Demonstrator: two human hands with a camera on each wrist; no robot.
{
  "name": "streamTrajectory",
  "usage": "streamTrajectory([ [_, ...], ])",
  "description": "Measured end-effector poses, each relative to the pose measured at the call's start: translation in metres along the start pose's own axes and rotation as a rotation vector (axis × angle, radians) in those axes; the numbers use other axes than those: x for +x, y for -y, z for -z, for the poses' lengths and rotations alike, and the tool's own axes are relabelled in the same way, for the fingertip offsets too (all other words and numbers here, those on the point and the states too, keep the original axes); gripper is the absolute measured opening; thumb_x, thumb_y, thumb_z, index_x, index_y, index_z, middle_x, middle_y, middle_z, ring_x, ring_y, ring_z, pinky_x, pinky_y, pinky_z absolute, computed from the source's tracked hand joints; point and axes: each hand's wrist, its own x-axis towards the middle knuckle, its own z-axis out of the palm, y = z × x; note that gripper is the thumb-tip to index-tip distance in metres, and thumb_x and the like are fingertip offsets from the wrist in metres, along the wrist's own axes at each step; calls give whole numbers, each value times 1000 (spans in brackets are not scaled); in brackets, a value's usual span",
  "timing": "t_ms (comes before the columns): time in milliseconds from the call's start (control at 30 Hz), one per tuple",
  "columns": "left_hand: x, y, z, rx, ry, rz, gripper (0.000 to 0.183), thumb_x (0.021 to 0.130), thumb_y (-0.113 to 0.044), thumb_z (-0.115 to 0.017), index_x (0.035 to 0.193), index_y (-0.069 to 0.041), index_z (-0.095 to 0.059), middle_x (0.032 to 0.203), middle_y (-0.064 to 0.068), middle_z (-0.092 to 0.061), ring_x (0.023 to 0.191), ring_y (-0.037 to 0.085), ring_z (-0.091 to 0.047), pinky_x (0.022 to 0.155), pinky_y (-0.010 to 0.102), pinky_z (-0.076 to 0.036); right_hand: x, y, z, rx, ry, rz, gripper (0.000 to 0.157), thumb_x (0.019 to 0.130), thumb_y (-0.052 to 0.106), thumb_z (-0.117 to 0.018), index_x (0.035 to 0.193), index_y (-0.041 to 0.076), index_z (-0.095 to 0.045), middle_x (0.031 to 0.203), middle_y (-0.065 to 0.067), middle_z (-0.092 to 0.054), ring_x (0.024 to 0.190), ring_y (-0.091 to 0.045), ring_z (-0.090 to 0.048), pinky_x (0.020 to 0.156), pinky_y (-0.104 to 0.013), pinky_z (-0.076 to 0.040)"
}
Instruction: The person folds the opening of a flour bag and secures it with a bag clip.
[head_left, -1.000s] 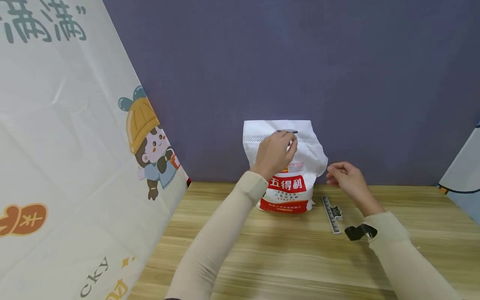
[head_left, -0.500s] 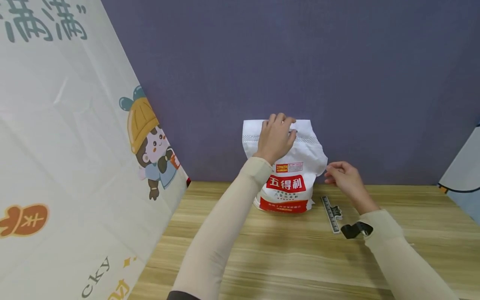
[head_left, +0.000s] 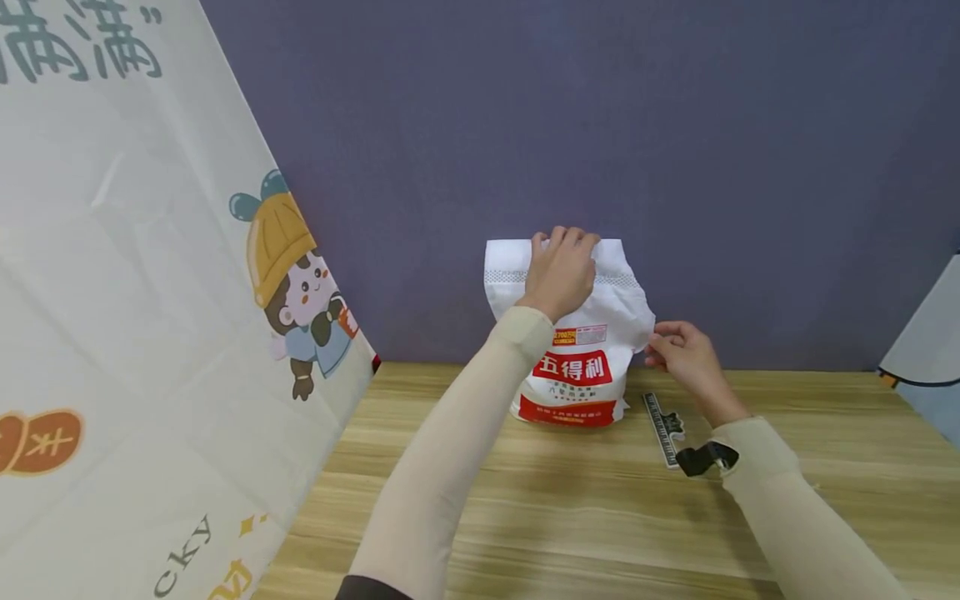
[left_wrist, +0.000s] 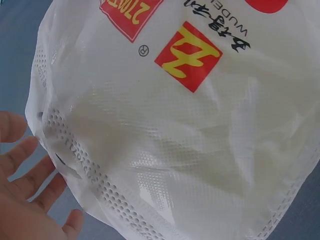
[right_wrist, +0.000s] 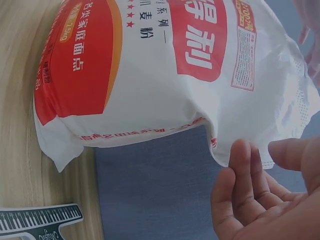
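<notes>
A white and red flour bag (head_left: 573,367) stands upright on the wooden table against the dark wall, its flat top raised. My left hand (head_left: 562,271) is at that top edge, by the handle slot. In the left wrist view, the left fingers (left_wrist: 37,177) are spread and fairly straight along the edge, pinching nothing. Beside the bag's right side is my right hand (head_left: 686,358). Its fingers (right_wrist: 242,175) are loosely bent at the bag's side corner, with the thumb apart; whether they touch cannot be told.
On the table (head_left: 525,508), right of the bag, lies a flat clip (head_left: 663,429) printed with piano keys. A dark wall (head_left: 562,125) rises behind the bag. A white printed sheet (head_left: 150,292) hangs along the left side.
My left hand has risen from the bag's front, below the slot, to its top edge, then shifted slightly right. My right hand has edged left, closer to the bag.
</notes>
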Motion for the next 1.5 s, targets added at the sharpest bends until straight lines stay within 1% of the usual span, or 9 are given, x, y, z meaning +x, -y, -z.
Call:
streamTrajectory([
  [133, 4, -2, -2, -15, 25, 19, 44, 103, -37, -50, 146, -27, -53, 144, -7, -59, 134, 16, -49, 114, 45, -31, 5, -1, 0, 5, 9, -4, 47, 108, 19, -50, 143, -10, -39, 90, 2, -67, 73, 0, -66, 71, -18, -57],
  [267, 10, -4, -6, -30, 71, 38, 49, 102, -42, -50, 148, -25, -50, 144, -6, -59, 133, 17, -48, 114, 45, -30, 10, -4, 0, 20, 21, -2, 49, 107, 18, -50, 144, -12, -37, 85, 7, -66, 71, 0, -66, 69, -17, -57],
  [433, 15, -6, -9, -42, 95, 60, 50, 103, -45, -49, 148, -25, -49, 143, -6, -60, 131, 17, -49, 113, 45, -30, 17, -8, 1, 52, 37, -8, 51, 108, 20, -49, 145, -13, -36, 84, 9, -67, 71, 0, -66, 71, -20, -58],
  [500, 17, -7, -11, -59, 93, 66, 47, 103, -43, -48, 147, -25, -50, 142, -6, -61, 129, 17, -50, 113, 45, -30, 20, -9, 2, 61, 43, -15, 52, 108, 22, -49, 145, -11, -37, 85, 8, -68, 73, 0, -67, 72, -21, -59],
  [667, 16, -9, -10, -99, 89, 68, 43, 105, -39, -44, 144, -25, -53, 139, -6, -63, 126, 16, -52, 111, 44, -31, 19, -10, 0, 96, 61, -35, 52, 109, 24, -47, 146, -11, -37, 86, 8, -69, 73, 0, -67, 74, -21, -59],
  [933, 13, -12, -5, -106, 100, 88, 42, 106, -41, -40, 143, -26, -53, 138, -6, -65, 124, 17, -49, 110, 46, -29, 15, -10, -5, 124, 67, -70, 45, 110, 25, -44, 138, -10, -43, 81, 11, -67, 73, 0, -67, 73, -20, -58],
  [1100, 11, -11, -1, -99, 88, 84, 42, 106, -41, -42, 143, -27, -54, 136, -7, -64, 125, 17, -48, 111, 46, -28, 12, -9, -7, 149, 67, -81, 39, 109, 26, -45, 130, -7, -47, 81, 11, -67, 73, -1, -68, 73, -21, -59],
  [1333, 10, -9, 1, -106, 37, 66, 39, 103, -38, -50, 141, -28, -57, 134, -6, -62, 126, 15, -49, 112, 44, -30, 8, -7, -8, 190, 69, -95, 28, 109, 28, -46, 121, 2, -51, 80, 14, -66, 73, 0, -67, 76, -22, -60],
  [1500, 8, -6, 6, -118, 28, 69, 38, 103, -37, -54, 140, -29, -59, 130, -6, -61, 123, 15, -50, 110, 43, -32, 6, -3, -10, 273, 82, -122, 24, 109, 30, -46, 119, 8, -50, 82, 15, -71, 75, -1, -70, 74, -21, -60],
])
